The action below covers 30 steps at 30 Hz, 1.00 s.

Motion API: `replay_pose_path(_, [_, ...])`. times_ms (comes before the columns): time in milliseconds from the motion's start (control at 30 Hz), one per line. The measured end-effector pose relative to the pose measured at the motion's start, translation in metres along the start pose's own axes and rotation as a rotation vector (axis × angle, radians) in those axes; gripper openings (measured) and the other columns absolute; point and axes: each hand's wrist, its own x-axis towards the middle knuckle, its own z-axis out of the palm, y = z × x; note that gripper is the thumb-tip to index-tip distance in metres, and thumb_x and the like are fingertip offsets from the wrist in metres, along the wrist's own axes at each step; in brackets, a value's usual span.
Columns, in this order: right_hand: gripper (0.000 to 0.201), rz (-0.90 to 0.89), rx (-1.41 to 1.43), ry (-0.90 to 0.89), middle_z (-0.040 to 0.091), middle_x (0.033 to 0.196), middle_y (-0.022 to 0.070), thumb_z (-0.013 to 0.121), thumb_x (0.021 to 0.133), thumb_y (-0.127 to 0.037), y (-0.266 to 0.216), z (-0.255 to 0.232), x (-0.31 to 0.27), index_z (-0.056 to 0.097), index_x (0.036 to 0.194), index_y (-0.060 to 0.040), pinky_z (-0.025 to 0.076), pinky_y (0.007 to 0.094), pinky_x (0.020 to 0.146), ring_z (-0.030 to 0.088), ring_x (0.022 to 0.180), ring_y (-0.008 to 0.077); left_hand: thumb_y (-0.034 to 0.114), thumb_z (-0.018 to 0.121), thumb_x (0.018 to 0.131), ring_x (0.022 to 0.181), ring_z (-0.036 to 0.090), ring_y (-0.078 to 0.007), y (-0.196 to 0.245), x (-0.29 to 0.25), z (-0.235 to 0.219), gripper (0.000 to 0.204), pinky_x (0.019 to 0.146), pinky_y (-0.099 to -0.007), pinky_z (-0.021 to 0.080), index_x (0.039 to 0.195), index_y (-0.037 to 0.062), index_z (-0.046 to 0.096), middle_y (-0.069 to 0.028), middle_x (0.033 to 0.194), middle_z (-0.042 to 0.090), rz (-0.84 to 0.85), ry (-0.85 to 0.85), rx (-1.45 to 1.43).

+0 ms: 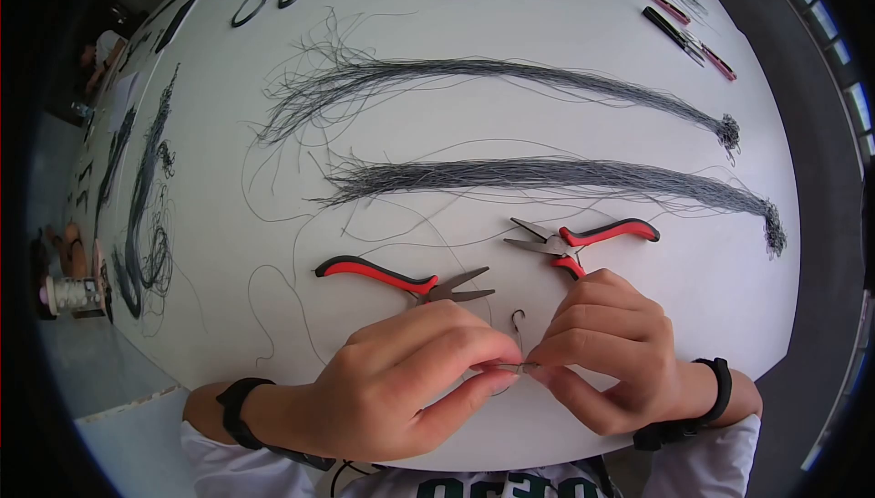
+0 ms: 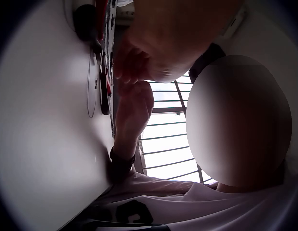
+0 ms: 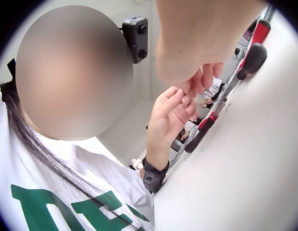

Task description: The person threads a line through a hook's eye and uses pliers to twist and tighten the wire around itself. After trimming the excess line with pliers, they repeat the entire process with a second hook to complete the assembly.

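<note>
Between the two hands, low in the head view, is a small thin piece (image 1: pixel 519 368), dark and wire-like. The left hand (image 1: pixel 415 379) pinches its left end between thumb and forefinger; the right hand (image 1: pixel 615 352) pinches its right end the same way. Just above the fingertips a small dark hook (image 1: pixel 518 318) stands up on a thin line. In the left wrist view the right hand (image 2: pixel 134 110) meets the left hand (image 2: pixel 154 48) at the fingertips. The right wrist view shows the left hand (image 3: pixel 170 113) beside the right hand (image 3: pixel 202 53); the piece is too small to make out.
Red-handled pliers (image 1: pixel 378 275) lie beyond the left hand, other red-handled pliers (image 1: pixel 606 231) beyond the right. Farther back lie two long bundles of dark strands (image 1: pixel 547 173) (image 1: pixel 510 70). Tweezers and cutters (image 1: pixel 674 35) sit back right; a coiled bundle (image 1: pixel 141 197) lies left.
</note>
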Motion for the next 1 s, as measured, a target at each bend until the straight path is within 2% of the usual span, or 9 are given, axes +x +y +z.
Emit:
replay_pose_path(233, [0.010,0.051,0.066,-0.020,0.057,0.068,0.0062,0.067,0.069,0.001,-0.002,-0.001,0.001,0.063,0.077,-0.0022,0.041,0.0303,0.058,0.052,0.059,0.0214,-0.009,0.071,0.066,0.059,0.058,-0.0212,-0.003,0.000,0.000,0.021,0.054,-0.0300,0.047,0.084,-0.0018,0.062,-0.0112,0.073,0.062,0.135,0.024,0.110])
replay_pose_path(300, [0.002,0.279,0.371,-0.080,0.063,0.071,0.0073,0.065,0.078,-0.002,-0.002,-0.003,-0.001,0.065,0.077,-0.0008,0.044,0.0286,0.059,0.058,0.062,0.0176,-0.010,0.070,0.066,0.059,0.058,-0.0210,-0.004,0.000,0.000,0.021,0.052,-0.0295,0.047,0.084,-0.0022,0.062,-0.0112,0.073,0.061,0.161,0.033,0.124])
replay_pose_path(333, [0.002,0.279,0.370,-0.080,0.063,0.071,0.0073,0.065,0.078,-0.002,-0.003,-0.004,-0.002,0.065,0.077,-0.0008,0.044,0.0286,0.059,0.058,0.062,0.0176,-0.011,0.070,0.066,0.059,0.059,-0.0214,-0.004,0.000,0.000,0.021,0.051,-0.0293,0.047,0.083,-0.0028,0.062,-0.0110,0.072,0.061,0.187,0.037,0.143])
replay_pose_path(400, [0.010,0.611,0.716,-0.149,0.065,0.075,0.0096,0.061,0.087,-0.004,-0.007,-0.008,-0.001,0.064,0.081,0.0032,0.046,0.0243,0.058,0.059,0.063,0.0131,-0.011,0.070,0.065,0.059,0.059,-0.0217,-0.006,-0.001,0.001,0.021,0.051,-0.0291,0.046,0.083,-0.0034,0.062,-0.0108,0.072,0.061,0.211,0.041,0.161])
replay_pose_path(500, [0.011,0.749,0.837,-0.183,0.065,0.078,0.0103,0.058,0.089,-0.002,-0.010,-0.010,0.001,0.063,0.084,0.0056,0.046,0.0213,0.055,0.058,0.064,0.0099,-0.012,0.069,0.065,0.060,0.060,-0.0225,-0.009,-0.004,0.002,0.020,0.050,-0.0295,0.047,0.083,-0.0042,0.063,-0.0106,0.072,0.060,0.279,0.057,0.208])
replay_pose_path(733, [0.008,0.749,0.795,-0.180,0.065,0.079,0.0096,0.062,0.086,-0.002,-0.012,-0.009,0.003,0.063,0.085,0.0051,0.047,0.0216,0.054,0.058,0.063,0.0107,-0.013,0.068,0.066,0.059,0.060,-0.0224,-0.008,-0.004,0.002,0.020,0.050,-0.0295,0.047,0.083,-0.0043,0.062,-0.0111,0.072,0.060,0.269,0.063,0.182])
replay_pose_path(800, [0.005,0.451,0.524,-0.127,0.065,0.078,0.0106,0.066,0.081,0.000,-0.008,-0.005,-0.001,0.064,0.083,0.0047,0.047,0.0230,0.054,0.059,0.062,0.0132,-0.012,0.068,0.066,0.059,0.060,-0.0221,-0.007,-0.004,0.002,0.020,0.050,-0.0292,0.047,0.083,-0.0043,0.062,-0.0114,0.072,0.060,0.253,0.076,0.175])
replay_pose_path(900, [0.003,0.265,0.419,-0.090,0.060,0.071,0.0041,0.062,0.082,0.003,-0.005,-0.002,-0.001,0.062,0.084,0.0018,0.045,0.0224,0.046,0.056,0.058,0.0099,-0.011,0.068,0.067,0.058,0.060,-0.0212,-0.006,-0.003,0.003,0.020,0.050,-0.0286,0.047,0.084,-0.0040,0.062,-0.0113,0.071,0.060,0.239,0.074,0.151])
replay_pose_path(1000, [0.002,0.283,0.449,-0.096,0.059,0.069,0.0044,0.062,0.082,0.004,-0.006,-0.002,-0.002,0.061,0.083,0.0021,0.044,0.0225,0.047,0.055,0.057,0.0106,-0.011,0.069,0.066,0.058,0.059,-0.0207,-0.005,-0.002,0.004,0.020,0.049,-0.0283,0.046,0.084,-0.0040,0.062,-0.0107,0.070,0.060,0.230,0.068,0.143])
